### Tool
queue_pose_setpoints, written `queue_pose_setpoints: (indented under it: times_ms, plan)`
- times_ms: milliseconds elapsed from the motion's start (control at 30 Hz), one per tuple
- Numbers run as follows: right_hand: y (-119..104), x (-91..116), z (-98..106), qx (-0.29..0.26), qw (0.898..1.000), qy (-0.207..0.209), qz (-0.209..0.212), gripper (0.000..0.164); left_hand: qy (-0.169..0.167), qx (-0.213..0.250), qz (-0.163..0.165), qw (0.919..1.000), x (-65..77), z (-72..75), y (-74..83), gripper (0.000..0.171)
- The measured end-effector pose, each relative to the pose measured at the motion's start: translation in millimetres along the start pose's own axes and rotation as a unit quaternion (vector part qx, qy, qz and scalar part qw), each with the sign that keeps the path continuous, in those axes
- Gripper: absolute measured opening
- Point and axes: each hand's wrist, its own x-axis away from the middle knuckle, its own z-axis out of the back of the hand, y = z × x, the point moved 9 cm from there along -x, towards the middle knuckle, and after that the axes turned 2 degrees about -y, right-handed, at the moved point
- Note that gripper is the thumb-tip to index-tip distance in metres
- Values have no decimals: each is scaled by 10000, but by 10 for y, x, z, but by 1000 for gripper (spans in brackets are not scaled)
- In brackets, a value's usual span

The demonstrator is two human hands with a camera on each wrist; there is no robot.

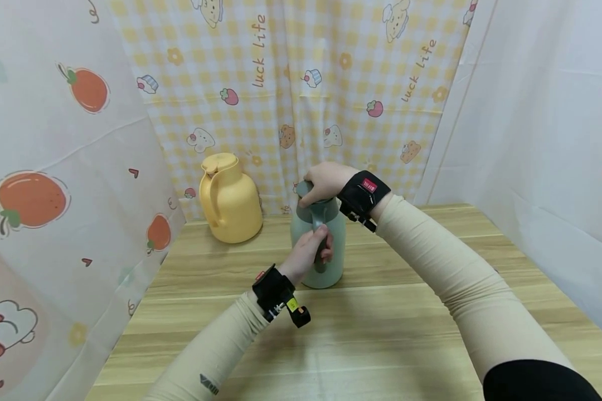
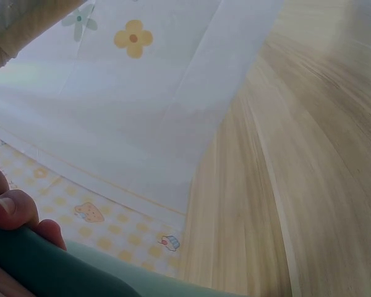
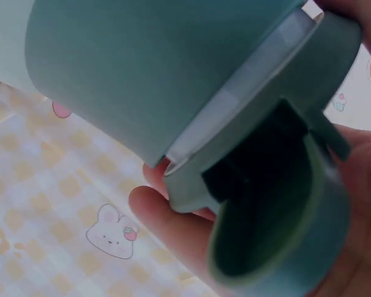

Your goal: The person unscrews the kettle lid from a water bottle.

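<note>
- I saw a green jug (image 1: 337, 262) standing up on the wood table (image 1: 391, 323), in the middle, toward the far side.
- The left hand (image 1: 308, 250) had its fingers wrapped round the jug's handle (image 2: 55, 263).
- The right hand (image 1: 326, 181) was clamped on the lid (image 3: 260, 133) at the top. Close up, a white band (image 3: 235, 102) showed in the gap between lid and jug.
- So I think the lid was the step in hand. I could not tell if it was coming off or going on.
- The next move, I guess, called for a steady left hand and a gentle lift or twist from the right.
- A yellow jug (image 1: 243, 206) stood to the left, near the far curtain (image 1: 311, 44).
- That curtain said "luck life" in brown letters, two times.
- A red tag (image 1: 369, 185) on the right wristband (image 1: 356, 195) had letters I could not read for sure.
- I saw no name on either jug.
</note>
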Motion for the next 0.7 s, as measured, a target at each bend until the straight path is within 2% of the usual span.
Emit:
queue_pose_setpoints:
  times_ms: [167,200,300,367,700]
  plan:
    - [1,20,5,-152,9992,-51,356,34,14,-46,13,10000,-2,-4,0,42]
    - [11,23,7,-166,9991,-74,377,37,18,-50,13,10000,-3,-6,-2,42]
    - [46,17,3,-185,9990,-180,368,63,11,-48,-15,10000,-5,-6,-2,42]
    - [79,5,-1,-231,9990,-226,300,74,13,-31,-28,10000,-9,-3,-3,40]
    - [183,-14,-24,-708,9958,-571,113,71,15,16,-38,10000,-26,1,8,40]
